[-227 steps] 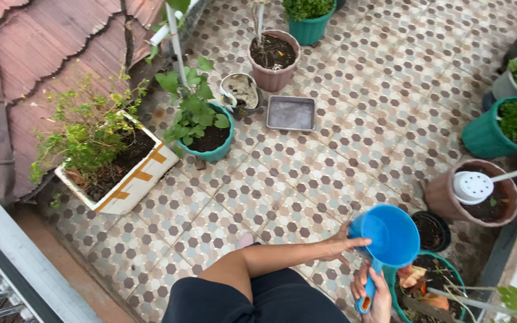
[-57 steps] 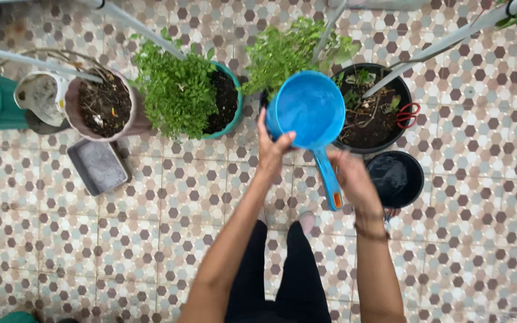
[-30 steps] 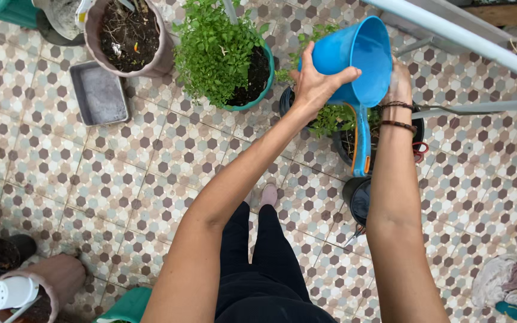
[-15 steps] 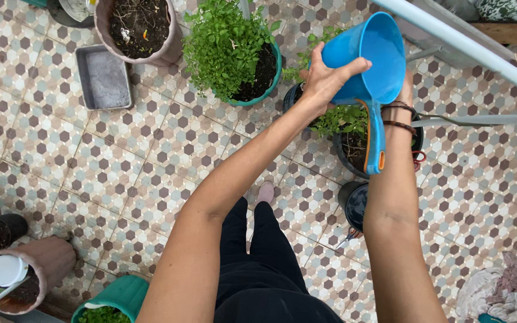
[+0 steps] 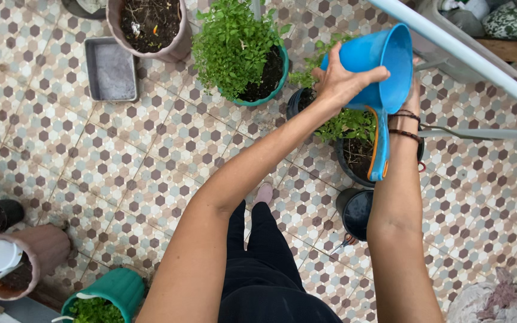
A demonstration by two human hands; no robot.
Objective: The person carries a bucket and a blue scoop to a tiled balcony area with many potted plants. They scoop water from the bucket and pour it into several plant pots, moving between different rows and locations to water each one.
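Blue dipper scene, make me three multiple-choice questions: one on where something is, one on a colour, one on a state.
1. Where is the grey tray?
A. on the tiled floor beside the brown pot
B. inside the teal pot
C. in the left hand

2. What colour is the dipper?
A. red
B. blue
C. white

3. How is the dipper held?
A. lying flat on the floor
B. tipped, handle hanging down
C. upside down on a pot

Answers: 1 A, the tray lies on the tiles by the brown pot. 2 B, bowl and handle are blue. 3 B, the left hand grips its tilted bowl above the black pot; the right hand is behind it.
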